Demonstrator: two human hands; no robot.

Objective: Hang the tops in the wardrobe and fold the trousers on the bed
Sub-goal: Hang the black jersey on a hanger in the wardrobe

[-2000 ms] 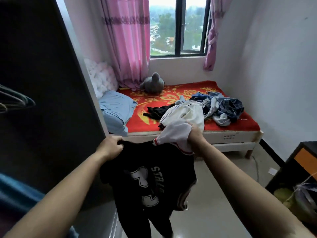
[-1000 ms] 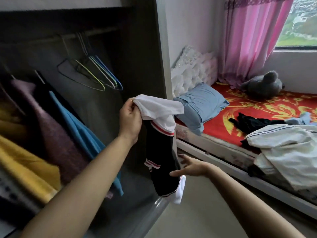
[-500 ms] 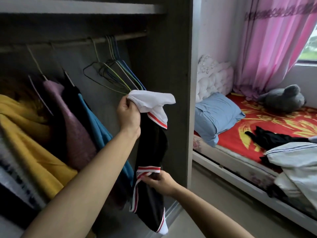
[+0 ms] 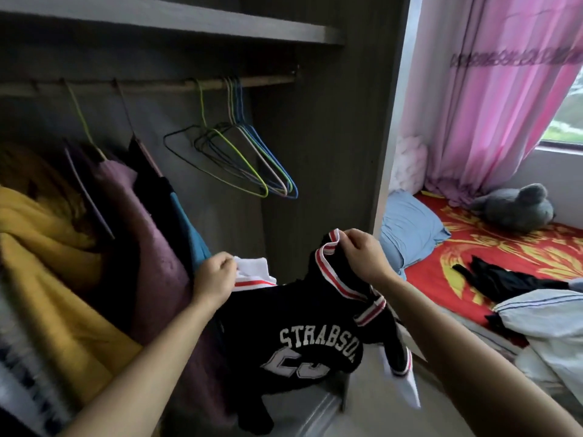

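Hanging step: a black jersey held open at the wardrobe.

At 6 o'clock the black jersey hangs between both hands. The left hand pinches its white sleeve edge and the right hand pinches the striped neckband, fingers curled. Next, I judge, one hand must let go to fetch an empty hanger at 11 o'clock. The bed lies at 3 o'clock.

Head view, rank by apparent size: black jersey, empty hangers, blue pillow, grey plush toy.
1. black jersey, though it is nearest the camera
2. empty hangers, taken as a bunch
3. blue pillow and grey plush toy: look alike, not ranked
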